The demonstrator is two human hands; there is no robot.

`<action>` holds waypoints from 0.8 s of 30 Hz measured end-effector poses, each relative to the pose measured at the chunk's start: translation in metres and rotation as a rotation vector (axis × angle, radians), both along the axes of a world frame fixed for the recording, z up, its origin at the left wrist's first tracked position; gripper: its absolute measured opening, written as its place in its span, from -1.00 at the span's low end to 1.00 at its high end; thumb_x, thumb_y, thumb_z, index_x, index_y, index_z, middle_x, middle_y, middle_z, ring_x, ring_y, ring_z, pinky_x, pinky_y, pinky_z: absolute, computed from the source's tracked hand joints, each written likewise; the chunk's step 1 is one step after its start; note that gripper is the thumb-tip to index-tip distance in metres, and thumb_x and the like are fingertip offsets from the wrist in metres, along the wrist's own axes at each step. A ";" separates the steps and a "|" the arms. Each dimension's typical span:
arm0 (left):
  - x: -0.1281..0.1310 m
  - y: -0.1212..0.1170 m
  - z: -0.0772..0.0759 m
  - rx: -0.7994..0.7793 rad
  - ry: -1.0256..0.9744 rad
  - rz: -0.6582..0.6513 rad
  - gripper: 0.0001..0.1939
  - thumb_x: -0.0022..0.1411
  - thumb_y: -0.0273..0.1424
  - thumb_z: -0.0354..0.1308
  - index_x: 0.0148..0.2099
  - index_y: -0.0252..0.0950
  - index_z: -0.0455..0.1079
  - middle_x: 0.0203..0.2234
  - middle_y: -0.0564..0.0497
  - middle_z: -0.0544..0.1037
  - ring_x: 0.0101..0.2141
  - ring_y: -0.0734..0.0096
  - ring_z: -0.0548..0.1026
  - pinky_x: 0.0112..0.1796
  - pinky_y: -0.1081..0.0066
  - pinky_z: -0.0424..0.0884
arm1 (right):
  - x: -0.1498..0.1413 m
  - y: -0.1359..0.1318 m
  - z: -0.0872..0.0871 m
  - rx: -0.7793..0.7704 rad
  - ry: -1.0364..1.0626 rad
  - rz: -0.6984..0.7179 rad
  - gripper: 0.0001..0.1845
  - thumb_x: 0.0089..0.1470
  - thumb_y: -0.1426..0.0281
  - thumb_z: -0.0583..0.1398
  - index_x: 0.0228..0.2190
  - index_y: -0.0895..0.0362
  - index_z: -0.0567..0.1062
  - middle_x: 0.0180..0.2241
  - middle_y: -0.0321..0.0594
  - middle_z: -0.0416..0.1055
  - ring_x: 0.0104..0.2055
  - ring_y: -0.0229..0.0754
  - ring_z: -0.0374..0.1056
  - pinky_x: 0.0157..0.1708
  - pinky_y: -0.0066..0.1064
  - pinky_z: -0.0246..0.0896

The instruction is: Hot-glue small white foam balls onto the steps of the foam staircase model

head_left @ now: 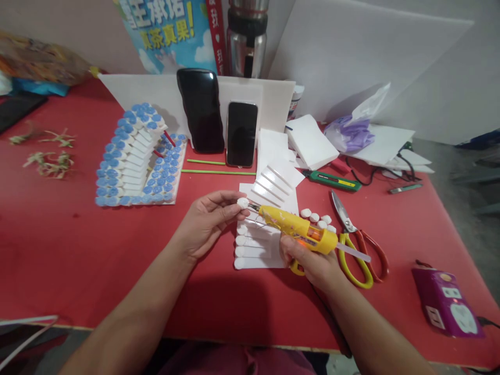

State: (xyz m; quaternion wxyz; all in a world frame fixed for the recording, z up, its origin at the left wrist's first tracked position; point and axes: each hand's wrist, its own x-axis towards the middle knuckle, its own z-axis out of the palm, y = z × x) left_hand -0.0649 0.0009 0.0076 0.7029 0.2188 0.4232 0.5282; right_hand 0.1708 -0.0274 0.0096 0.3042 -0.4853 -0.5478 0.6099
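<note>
Glue gun [295, 223]: yellow, right of centre, aslant, nozzle [254, 207] to upper left, clear stick [354, 253] jutting behind!
White piece [242, 202]: roundish, mid-frame, right at the nozzle tip!
Stepped card [258, 261]: white, below centre, round pieces [239, 251] lining its left edge.

On the table [219, 312], a stair model [135, 156] stands left of a larger phone [201, 109] and a smaller phone [242, 133], both before an upright board [142, 91]; a bottle [246, 44] stands behind it. A stepped panel [260, 251] lies before the smaller phone, below the glue gun [287, 223]. Right of the panel lie scissors [351, 228], a cutter [332, 179] behind them, a socket box [449, 302] farther right.
</note>
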 end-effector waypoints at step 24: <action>-0.001 -0.001 -0.001 -0.008 0.029 -0.033 -0.69 -0.02 -0.49 0.57 -0.17 -0.32 0.68 -0.31 -0.06 0.72 -0.36 0.39 0.69 -0.25 0.48 0.62 | 0.002 -0.001 0.006 -0.033 0.013 -0.055 -0.47 0.16 -0.09 0.28 -0.57 0.06 0.53 -0.56 -0.16 0.42 -0.46 -0.04 0.36 -0.44 -0.19 0.28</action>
